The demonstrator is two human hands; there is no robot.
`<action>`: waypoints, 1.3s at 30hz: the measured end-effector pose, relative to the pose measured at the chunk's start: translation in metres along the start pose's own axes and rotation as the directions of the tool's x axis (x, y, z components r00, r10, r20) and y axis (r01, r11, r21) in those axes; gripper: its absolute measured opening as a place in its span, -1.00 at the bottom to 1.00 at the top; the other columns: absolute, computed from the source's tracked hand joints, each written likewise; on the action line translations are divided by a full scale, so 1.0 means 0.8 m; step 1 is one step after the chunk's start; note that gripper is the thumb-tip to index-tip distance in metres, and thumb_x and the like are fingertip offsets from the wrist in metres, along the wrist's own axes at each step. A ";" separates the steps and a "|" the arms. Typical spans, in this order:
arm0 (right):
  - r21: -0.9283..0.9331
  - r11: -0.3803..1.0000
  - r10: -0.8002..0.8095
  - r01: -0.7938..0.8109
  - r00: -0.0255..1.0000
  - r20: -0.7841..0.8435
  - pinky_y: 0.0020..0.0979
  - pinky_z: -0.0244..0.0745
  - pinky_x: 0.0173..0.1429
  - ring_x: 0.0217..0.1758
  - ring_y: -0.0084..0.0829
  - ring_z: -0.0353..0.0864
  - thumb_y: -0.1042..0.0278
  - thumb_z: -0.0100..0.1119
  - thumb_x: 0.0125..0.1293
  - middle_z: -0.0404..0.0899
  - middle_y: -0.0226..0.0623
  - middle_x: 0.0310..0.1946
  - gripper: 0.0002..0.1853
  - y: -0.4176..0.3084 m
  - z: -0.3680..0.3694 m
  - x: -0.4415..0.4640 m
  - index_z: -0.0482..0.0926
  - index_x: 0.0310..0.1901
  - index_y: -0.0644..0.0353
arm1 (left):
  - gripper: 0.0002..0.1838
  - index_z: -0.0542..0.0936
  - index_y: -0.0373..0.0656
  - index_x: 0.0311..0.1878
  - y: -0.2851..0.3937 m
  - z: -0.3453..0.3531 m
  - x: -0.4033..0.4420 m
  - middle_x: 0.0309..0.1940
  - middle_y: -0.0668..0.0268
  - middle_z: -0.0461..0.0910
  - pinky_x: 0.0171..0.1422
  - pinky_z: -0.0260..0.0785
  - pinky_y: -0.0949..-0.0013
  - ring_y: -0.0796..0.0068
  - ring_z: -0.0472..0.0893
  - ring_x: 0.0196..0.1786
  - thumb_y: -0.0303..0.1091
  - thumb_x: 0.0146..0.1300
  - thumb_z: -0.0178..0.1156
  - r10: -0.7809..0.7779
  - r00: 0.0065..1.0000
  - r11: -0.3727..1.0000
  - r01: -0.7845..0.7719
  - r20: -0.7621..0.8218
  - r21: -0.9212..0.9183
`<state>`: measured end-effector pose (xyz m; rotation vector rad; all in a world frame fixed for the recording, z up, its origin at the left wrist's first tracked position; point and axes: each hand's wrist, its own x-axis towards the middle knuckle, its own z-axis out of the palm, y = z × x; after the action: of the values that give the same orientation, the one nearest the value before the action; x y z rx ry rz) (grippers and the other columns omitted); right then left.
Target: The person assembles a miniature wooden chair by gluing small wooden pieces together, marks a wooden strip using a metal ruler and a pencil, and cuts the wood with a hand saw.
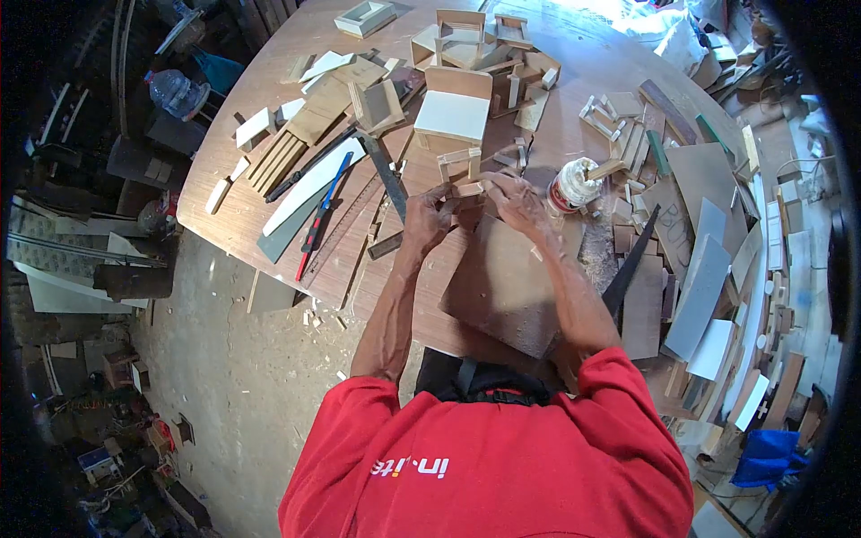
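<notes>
Fingers of my left hand (427, 220) and right hand (518, 204) pinch a small wooden piece (468, 189) between them, above the table (305, 31). My own knuckles cover its ends, and the far sides of both grips are hidden. Just beyond it, at 12 o'clock, stands a pale little frame (459, 164); I cannot tell whether the two are joined. Farther along that line is a miniature seat (453, 112) with a white top. My right forearm crosses the brown board (502, 287) at 5 o'clock, hiding part of it, and the clutter toward 8 o'clock sinks into gloom, cut off by the dark rim of the view.

At 3 o'clock the glue jar (574, 186) wears a red and white label too small for me to read. Handwritten capitals, perhaps "BOU", mark a board (668, 220) beyond it. Across my red shirt (484, 448), upside down from here, white letters give "in" and "ite", a fold swallowing what lies between.

Both forearms reach forward from short sleeves, converging toward 12 o'clock; the wrists bend inward so the fingertips nearly meet, backs of the hands up.
</notes>
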<state>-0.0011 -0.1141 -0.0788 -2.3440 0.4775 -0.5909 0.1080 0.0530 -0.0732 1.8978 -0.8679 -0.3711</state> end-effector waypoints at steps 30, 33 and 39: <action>-0.388 0.734 -0.430 0.557 0.824 0.369 -0.58 0.33 -0.22 -0.19 -0.65 0.43 0.38 0.08 0.27 0.40 -0.50 -0.34 -0.94 0.027 -0.003 0.012 0.41 -0.33 0.01 | -0.60 0.45 -0.29 0.17 -0.004 0.009 0.000 -0.33 -0.14 0.63 -0.29 0.44 0.02 -0.16 0.63 -0.33 -0.52 0.23 0.07 0.168 0.985 0.982 -0.164 -0.038 0.088; -0.559 0.537 -0.458 0.632 0.775 0.436 -0.48 0.36 -0.14 -0.13 -0.61 0.43 0.32 0.10 0.27 0.43 -0.50 -0.25 -0.97 0.026 -0.005 0.011 0.50 -0.30 0.00 | -0.66 0.43 -0.28 0.12 -0.006 0.006 -0.002 -0.33 -0.15 0.62 -0.28 0.44 -0.01 -0.19 0.62 -0.32 -0.49 0.27 0.06 0.110 0.994 0.982 -0.112 0.015 0.149; -0.857 -0.239 -0.582 0.456 0.639 0.503 -0.39 0.34 -0.06 -0.14 -0.45 0.39 0.31 0.16 0.14 0.42 -0.53 -0.27 -0.94 0.071 0.022 -0.003 0.60 -0.33 -0.04 | -0.74 0.42 -0.22 0.09 0.001 0.002 -0.004 -0.28 -0.05 0.68 -0.20 0.53 0.13 0.01 0.71 -0.19 -0.49 0.36 0.03 0.086 0.996 0.987 -0.088 0.021 0.135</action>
<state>-0.0043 -0.1444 -0.1302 -4.0373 -0.4832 -0.9652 0.1043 0.0543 -0.0737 1.9764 -1.0049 -0.2797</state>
